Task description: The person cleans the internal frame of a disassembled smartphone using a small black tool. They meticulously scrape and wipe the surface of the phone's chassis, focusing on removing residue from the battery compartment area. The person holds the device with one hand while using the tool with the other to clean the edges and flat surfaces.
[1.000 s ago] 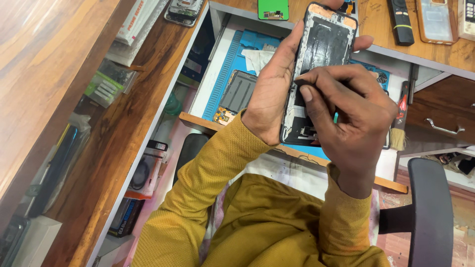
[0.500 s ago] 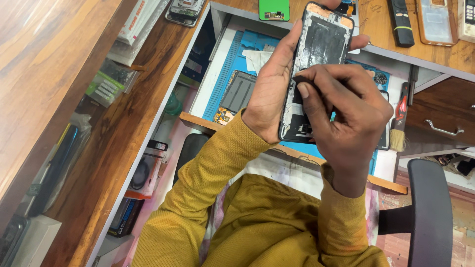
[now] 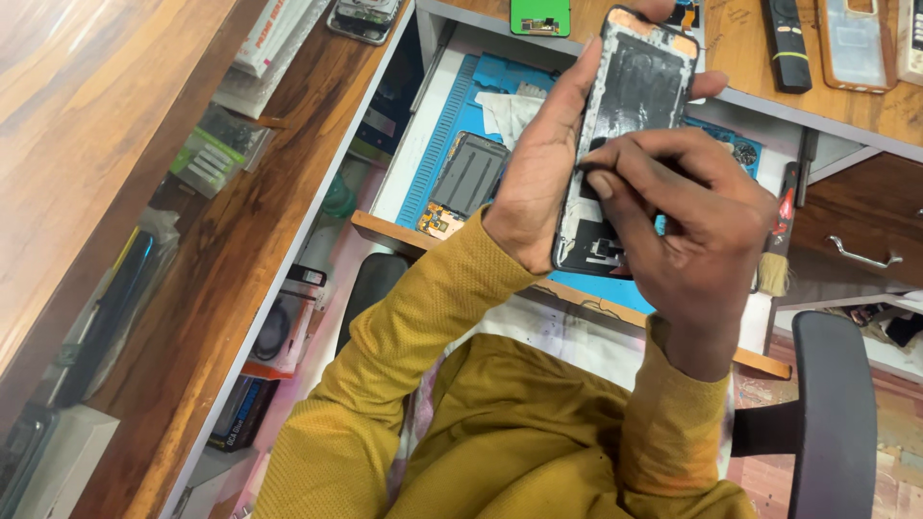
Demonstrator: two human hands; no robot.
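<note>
Two hands engaged: your left hand [image 3: 538,183] grips the opened smartphone [image 3: 630,135] upright; your right hand [image 3: 697,240] fingers [image 3: 625,178] pinch narrow against its interior.

The dark opened phone part [image 3: 467,179] and crumpled white tissue [image 3: 507,111] are taking up the left of the blue ribbed work mat [image 3: 437,125]; both hands are covering its middle, leaving open room only along the mat's near-left edge
</note>
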